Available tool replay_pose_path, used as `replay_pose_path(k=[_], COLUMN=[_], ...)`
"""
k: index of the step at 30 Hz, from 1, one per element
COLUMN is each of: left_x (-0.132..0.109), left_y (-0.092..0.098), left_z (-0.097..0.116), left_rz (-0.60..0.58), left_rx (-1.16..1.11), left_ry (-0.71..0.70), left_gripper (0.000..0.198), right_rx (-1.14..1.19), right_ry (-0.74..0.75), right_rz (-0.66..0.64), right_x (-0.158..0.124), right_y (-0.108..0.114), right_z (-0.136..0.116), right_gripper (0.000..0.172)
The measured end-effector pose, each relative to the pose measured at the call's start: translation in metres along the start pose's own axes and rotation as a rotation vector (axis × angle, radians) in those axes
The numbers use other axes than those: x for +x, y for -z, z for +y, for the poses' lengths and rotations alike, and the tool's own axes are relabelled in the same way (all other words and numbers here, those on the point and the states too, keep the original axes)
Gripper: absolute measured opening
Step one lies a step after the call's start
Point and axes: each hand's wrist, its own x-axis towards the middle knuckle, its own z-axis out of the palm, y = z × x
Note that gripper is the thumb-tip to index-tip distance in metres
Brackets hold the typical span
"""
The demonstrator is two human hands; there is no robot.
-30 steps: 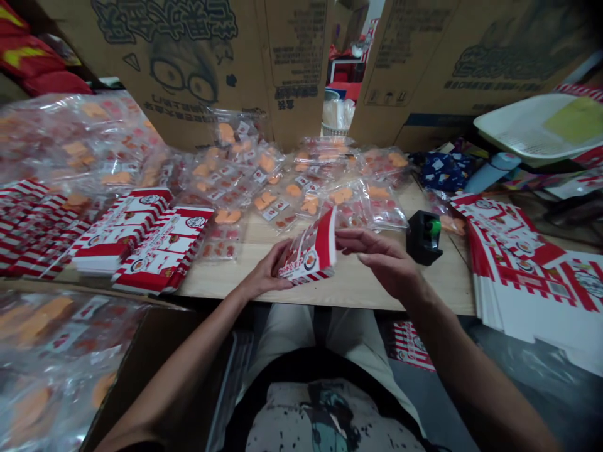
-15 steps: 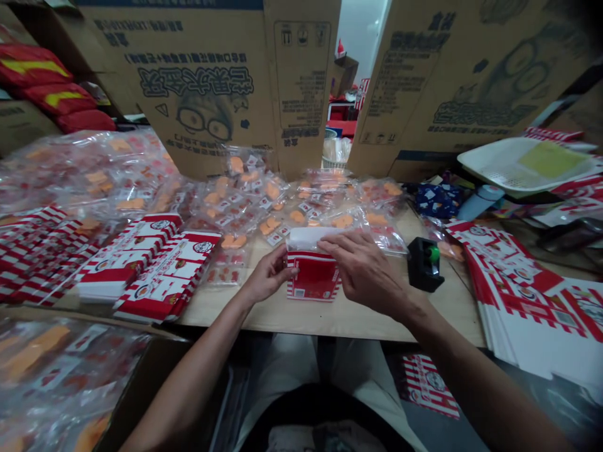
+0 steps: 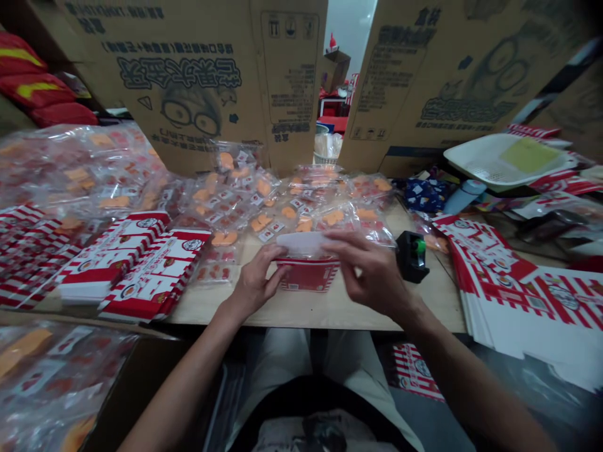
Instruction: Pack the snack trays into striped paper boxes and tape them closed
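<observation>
A small red-and-white striped carton [image 3: 307, 274] stands on the wooden table [image 3: 330, 309] in front of me, its white top flap bent over. My left hand [image 3: 254, 282] grips the carton's left side with curled fingers. My right hand [image 3: 372, 273] holds the right side, fingers pressed on the white flap. Clear packets of orange and red sweets [image 3: 264, 201] lie just behind the carton.
Stacks of flat striped cartons lie at the left [image 3: 136, 263] and right [image 3: 513, 282]. A black tape dispenser with a green roll [image 3: 411, 255] stands right of my hand. Large cardboard boxes [image 3: 198, 75] wall the back. A white tray [image 3: 504, 160] sits at far right.
The carton went from tilted in my hands to standing on the table, and its white top flap has been folded down under my right fingers.
</observation>
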Motion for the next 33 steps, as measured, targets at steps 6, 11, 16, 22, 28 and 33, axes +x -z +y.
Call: replay_pose_path(k=[6, 11, 16, 22, 28, 33], left_x=[0.009, 0.017, 0.013, -0.005, 0.002, 0.017], left_y=[0.015, 0.017, 0.008, -0.022, -0.01, -0.003], left_z=[-0.002, -0.001, -0.002, -0.003, 0.0, 0.003], left_rz=[-0.145, -0.203, -0.167, 0.324, 0.173, 0.107], left_rx=[0.205, 0.179, 0.135, -0.106, 0.017, -0.241], left_ry=[-0.125, -0.119, -0.088, 0.084, -0.042, 0.176], left_gripper=[0.029, 0.024, 0.024, 0.035, 0.016, 0.011], right_rx=[0.054, 0.243, 0.288, 0.138, 0.096, 0.15], right_ry=[-0.317, -0.284, -0.205, -0.005, -0.007, -0.055], right_rz=[0.502, 0.401, 0.38, 0.297, 0.312, 0.283], right_x=[-0.064, -0.078, -0.055, -0.046, -0.041, -0.039], right_y=[-0.018, -0.058, -0.052, -0.047, -0.049, -0.047], right_z=[0.02, 0.024, 0.03, 0.044, 0.044, 0.042], right_gripper=[0.036, 0.057, 0.035, 0.026, 0.024, 0.021])
